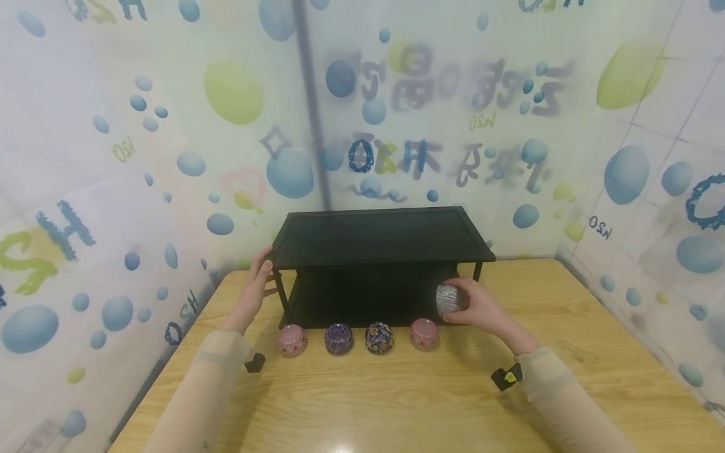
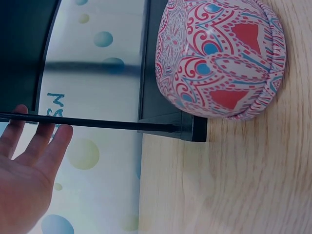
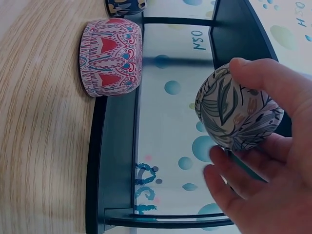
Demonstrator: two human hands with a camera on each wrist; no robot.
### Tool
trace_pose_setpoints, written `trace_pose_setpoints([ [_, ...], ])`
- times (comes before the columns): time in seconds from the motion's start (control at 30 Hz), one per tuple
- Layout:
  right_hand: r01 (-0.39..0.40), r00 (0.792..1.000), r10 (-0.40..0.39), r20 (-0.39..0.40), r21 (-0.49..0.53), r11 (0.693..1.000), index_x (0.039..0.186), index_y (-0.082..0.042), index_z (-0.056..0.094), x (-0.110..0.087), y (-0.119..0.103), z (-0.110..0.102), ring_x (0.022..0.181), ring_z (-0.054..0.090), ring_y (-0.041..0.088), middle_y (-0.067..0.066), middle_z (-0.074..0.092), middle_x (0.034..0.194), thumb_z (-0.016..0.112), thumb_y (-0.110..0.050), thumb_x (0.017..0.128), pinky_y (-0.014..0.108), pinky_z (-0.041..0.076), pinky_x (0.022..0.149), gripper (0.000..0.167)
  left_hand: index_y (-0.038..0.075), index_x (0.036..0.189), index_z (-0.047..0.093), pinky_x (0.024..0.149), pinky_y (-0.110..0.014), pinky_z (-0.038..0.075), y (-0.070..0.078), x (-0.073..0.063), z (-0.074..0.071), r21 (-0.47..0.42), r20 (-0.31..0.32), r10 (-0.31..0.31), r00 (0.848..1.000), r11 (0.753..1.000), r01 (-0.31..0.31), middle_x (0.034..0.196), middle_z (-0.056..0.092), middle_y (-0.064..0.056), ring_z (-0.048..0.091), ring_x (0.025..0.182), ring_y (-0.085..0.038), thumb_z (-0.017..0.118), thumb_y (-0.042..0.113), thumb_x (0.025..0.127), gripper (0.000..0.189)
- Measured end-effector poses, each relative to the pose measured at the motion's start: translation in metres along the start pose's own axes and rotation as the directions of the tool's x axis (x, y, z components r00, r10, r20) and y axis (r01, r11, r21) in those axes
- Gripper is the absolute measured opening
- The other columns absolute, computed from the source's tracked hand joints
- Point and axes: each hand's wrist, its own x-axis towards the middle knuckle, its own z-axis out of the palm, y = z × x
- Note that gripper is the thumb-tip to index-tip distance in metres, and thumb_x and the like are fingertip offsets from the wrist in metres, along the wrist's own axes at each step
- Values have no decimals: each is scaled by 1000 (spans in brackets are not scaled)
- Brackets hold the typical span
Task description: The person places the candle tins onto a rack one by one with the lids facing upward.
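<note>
My right hand (image 1: 478, 307) pinches a small round tin (image 3: 239, 109) with a grey and white leaf pattern between thumb and fingers. The tin is tilted, at the right front opening of a black two-tier shelf (image 1: 379, 236). Beside the shelf's left front post (image 2: 107, 123), my left hand (image 2: 29, 170) has its fingers extended, fingertips right at the post. Along the shelf's front edge stand a pink patterned tin (image 1: 291, 340), a purple one (image 1: 338, 339), a dark multicoloured one (image 1: 379, 338) and another pink tin (image 1: 424, 334).
The shelf stands on a light wooden table (image 1: 362, 402), close to a backdrop (image 1: 238, 163) printed with blue and green bubbles. Its lower board (image 1: 362, 296) lies low over the tabletop, beneath the upper one. Side curtains (image 1: 668, 302) flank the table.
</note>
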Motion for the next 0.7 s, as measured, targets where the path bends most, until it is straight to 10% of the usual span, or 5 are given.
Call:
trace_pose_setpoints([
  [0.3,-15,1000,16,9,-25,1000,123,-1,59,4,-1,0,99,56,33,19,59,115,86,-22,69,50,49,84,64,10,154,10,102,-69,28,26,-12,5,2,19,-3,1000,1000,3,157,3,-25,26,131,-57,30,32,106,57],
  [0.53,-35,999,35,23,-22,999,123,0,59,5,-4,-1,96,58,31,18,61,112,86,-24,70,47,50,80,65,24,155,12,100,-68,32,-11,5,-2,12,-14,25,1000,1000,-25,158,6,-19,29,130,-53,30,43,105,57],
  [0.7,-55,998,54,30,-1,999,124,3,57,7,-4,1,97,59,33,20,61,113,86,-23,71,49,52,82,66,22,155,12,99,-69,33,-11,5,-3,21,-17,34,999,999,-33,158,6,-20,29,129,-54,30,44,105,58],
])
